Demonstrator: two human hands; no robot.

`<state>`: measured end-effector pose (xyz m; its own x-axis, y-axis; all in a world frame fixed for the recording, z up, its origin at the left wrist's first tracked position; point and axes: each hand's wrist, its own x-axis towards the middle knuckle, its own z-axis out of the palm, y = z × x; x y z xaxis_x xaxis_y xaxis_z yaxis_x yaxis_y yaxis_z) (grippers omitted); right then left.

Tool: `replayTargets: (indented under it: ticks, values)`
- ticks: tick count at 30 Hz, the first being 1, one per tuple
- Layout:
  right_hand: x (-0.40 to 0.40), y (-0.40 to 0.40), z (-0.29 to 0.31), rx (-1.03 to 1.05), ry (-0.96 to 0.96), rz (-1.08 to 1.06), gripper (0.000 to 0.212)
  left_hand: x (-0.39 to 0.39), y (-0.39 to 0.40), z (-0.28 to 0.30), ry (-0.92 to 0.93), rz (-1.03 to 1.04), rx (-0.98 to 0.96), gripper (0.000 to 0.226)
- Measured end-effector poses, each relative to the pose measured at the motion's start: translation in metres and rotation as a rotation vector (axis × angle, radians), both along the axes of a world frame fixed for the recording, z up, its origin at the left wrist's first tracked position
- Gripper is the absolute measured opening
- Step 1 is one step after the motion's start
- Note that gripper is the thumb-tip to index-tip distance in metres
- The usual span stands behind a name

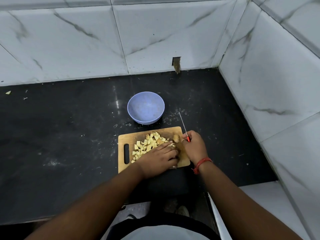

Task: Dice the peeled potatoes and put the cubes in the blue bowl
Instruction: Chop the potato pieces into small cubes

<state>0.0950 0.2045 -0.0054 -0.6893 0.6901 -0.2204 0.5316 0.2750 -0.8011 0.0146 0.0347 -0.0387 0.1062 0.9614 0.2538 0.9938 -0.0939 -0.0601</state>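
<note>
A wooden cutting board [166, 131] lies on the black counter, with a pile of pale potato cubes [148, 143] on its left and middle. A small potato piece [176, 138] sits near the board's far right. My left hand [159, 157] lies flat over the near side of the cubes, fingers straight and pointing right. My right hand [194, 146] grips a red-handled knife [183, 126] whose thin blade points away toward the wall. The blue bowl [146, 107] stands just beyond the board and looks empty.
The black counter [60, 135] meets marble-tiled walls at the back and on the right. A scrap [8, 92] lies at the far left by the wall. White specks dot the counter around the bowl. The counter's front edge runs below my forearms.
</note>
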Motion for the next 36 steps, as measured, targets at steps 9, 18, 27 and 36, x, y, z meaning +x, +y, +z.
replayTargets:
  ticks: [9, 18, 27, 36]
  values:
    - [-0.016, 0.000, 0.006, 0.204, -0.102, 0.244, 0.028, 0.009, 0.008, 0.018, -0.190, 0.292, -0.056, 0.046]
    - [-0.016, 0.003, 0.017, 0.117, -0.111, 0.184, 0.031, 0.005, 0.021, 0.027, -0.205, 0.463, -0.262, 0.065]
    - [0.031, -0.010, 0.038, 0.114, -0.393, 0.323, 0.018, 0.006, 0.020, 0.030, -0.198, 0.490, -0.313, 0.069]
    - [0.028, -0.031, 0.052, 0.250, -0.656, 0.436, 0.024, 0.006, 0.022, 0.032, -0.152, 0.493, -0.326, 0.068]
